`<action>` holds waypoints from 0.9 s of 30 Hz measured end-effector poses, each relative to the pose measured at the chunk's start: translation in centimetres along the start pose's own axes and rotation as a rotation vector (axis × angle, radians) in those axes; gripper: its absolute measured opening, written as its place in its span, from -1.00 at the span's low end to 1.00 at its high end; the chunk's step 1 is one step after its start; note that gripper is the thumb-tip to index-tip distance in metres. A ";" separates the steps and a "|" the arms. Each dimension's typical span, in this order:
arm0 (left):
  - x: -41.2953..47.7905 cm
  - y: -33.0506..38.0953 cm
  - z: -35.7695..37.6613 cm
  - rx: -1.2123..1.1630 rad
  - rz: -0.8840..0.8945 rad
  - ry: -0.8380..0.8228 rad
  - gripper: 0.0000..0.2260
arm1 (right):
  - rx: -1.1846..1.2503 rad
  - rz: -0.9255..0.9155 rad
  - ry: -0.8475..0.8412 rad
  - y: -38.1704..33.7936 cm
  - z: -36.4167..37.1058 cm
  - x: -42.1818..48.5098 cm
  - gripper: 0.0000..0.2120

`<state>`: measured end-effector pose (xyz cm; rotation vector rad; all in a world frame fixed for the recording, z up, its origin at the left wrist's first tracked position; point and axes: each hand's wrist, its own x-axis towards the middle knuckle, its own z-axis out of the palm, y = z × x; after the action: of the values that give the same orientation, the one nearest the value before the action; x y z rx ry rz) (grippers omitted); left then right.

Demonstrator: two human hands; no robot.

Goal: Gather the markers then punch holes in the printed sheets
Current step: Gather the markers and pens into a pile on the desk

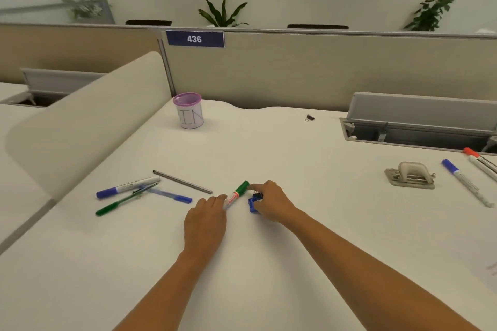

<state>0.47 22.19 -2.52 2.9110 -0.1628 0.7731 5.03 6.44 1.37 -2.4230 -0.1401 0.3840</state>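
Observation:
A green-capped marker (237, 193) lies at the middle of the white desk (295, 158). My left hand (207, 219) touches its rear end with the fingertips. My right hand (271, 201) is curled over a blue clip-like object (252, 205) just right of the marker. A blue marker (126, 187), a green pen (121, 203) and a blue pen (172, 195) lie to the left. At the right lie a blue-capped marker (466, 183) and a red-capped marker (477, 157). A grey hole punch (410, 174) stands near them. A printed sheet's corner (493, 270) shows at the right edge.
A purple mesh cup (189, 113) with a paper label stands at the back of the desk. A grey rod (183, 181) lies near the pens. A small black binder clip (310, 117) sits far back. An open cable tray (416, 126) is at the back right.

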 end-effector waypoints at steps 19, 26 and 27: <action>-0.5 -16.0 -1.4 0.095 -0.169 -0.283 -0.32 | 0.040 -0.158 -0.042 -11.6 8.6 5.2 -0.52; -0.7 -15.8 -1.2 0.039 -0.181 -0.201 -0.49 | 0.139 -0.130 0.167 -11.2 8.6 4.9 -0.66; -0.7 -15.8 -1.3 0.029 -0.179 -0.188 -0.50 | 0.147 -0.108 0.187 -10.9 8.5 4.8 -0.68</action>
<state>1.41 38.00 -3.21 2.9699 0.0923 0.4782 6.96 20.94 0.98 -2.2804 -0.1538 0.1137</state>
